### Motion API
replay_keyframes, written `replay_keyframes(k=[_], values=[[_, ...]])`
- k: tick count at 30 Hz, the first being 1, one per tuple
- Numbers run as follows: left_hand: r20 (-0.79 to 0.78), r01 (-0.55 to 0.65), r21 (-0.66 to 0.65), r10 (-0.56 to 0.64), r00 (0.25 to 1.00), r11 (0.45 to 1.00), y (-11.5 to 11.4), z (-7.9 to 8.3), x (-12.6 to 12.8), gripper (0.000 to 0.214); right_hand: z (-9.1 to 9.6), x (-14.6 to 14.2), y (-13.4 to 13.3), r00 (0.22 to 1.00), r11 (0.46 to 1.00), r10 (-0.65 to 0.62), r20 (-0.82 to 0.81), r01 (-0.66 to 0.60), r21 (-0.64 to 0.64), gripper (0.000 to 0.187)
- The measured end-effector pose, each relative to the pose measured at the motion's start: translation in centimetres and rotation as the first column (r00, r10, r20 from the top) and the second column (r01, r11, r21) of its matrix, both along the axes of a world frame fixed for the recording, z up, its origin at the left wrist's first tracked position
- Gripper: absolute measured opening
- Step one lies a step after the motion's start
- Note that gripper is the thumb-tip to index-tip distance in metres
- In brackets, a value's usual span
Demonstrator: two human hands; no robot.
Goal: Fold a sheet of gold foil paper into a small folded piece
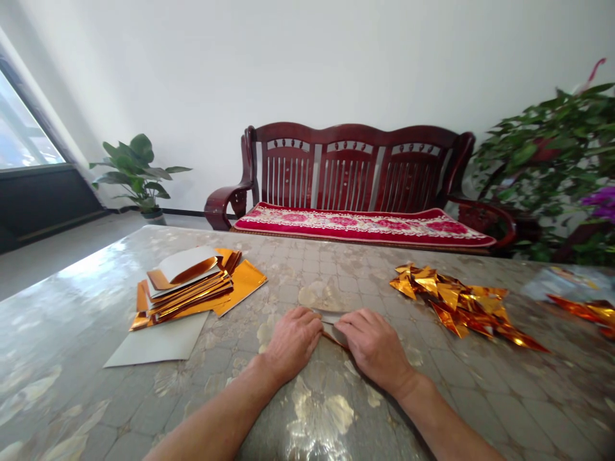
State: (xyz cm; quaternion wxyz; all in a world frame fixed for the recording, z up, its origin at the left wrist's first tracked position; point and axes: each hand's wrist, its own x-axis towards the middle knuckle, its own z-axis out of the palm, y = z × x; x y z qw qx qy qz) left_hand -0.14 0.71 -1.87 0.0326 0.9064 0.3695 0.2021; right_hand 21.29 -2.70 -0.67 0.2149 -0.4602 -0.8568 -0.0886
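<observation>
Between my two hands, at the middle of the table, is a folded sheet of gold foil paper (331, 316), its pale back showing and a thin gold-orange edge below. My left hand (296, 336) grips its left end, the fingers closed. At the right end, my right hand (372, 342) pinches the paper, thumb and fingers pressed together. Both hands rest low at the tabletop and hide much of the sheet. To the left lies a stack of gold foil paper (187, 291), some sheets curled. Folded, pointed gold foil pieces (451, 298) lie heaped to the right.
The table (307, 410) has a glossy floral cover. A clear plastic bag (567, 282) and more orange foil (583, 310) lie at its right edge. Behind stands a wooden bench (348, 166) with a red cushion (355, 224). Potted plants (139, 169) flank the bench.
</observation>
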Motion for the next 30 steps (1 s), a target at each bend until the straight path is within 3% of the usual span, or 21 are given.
replay_keyframes(k=[5, 11, 15, 17, 24, 30], values=[[0.011, -0.002, -0.032, 0.002, 1.000, 0.999, 0.1, -0.3, 0.0, 0.023, -0.6, 0.3, 0.6, 0.996, 0.992, -0.090, 0.018, 0.091, -0.087, 0.028], [0.035, -0.043, -0.064, 0.046, 0.998, 0.997, 0.1, -0.2, -0.1, 0.022, 0.1, 1.3, 0.2, 0.991, 0.964, -0.086, -0.107, 0.055, -0.261, 0.038], [0.063, -0.119, -0.107, 0.126, 0.990, 0.987, 0.1, 0.0, -0.1, 0.019, 0.8, 1.8, -0.1, 0.978, 0.930, -0.109, -0.179, 0.037, -0.366, 0.022], [0.083, -0.148, -0.131, 0.160, 0.984, 0.980, 0.2, 0.1, 0.0, 0.017, 0.5, 1.7, 0.1, 0.972, 0.930, -0.139, -0.191, 0.061, -0.363, 0.015], [0.137, -0.201, -0.196, 0.230, 0.963, 0.960, 0.6, 0.1, 0.4, 0.024, -1.0, 0.5, 1.0, 0.934, 0.931, -0.269, -0.235, 0.189, -0.312, 0.019], [0.106, -0.341, -0.199, 0.367, 0.924, 0.919, 1.0, 0.0, 1.1, 0.016, -1.2, -0.1, 1.5, 0.932, 0.932, -0.299, -0.206, 0.239, -0.273, 0.018]])
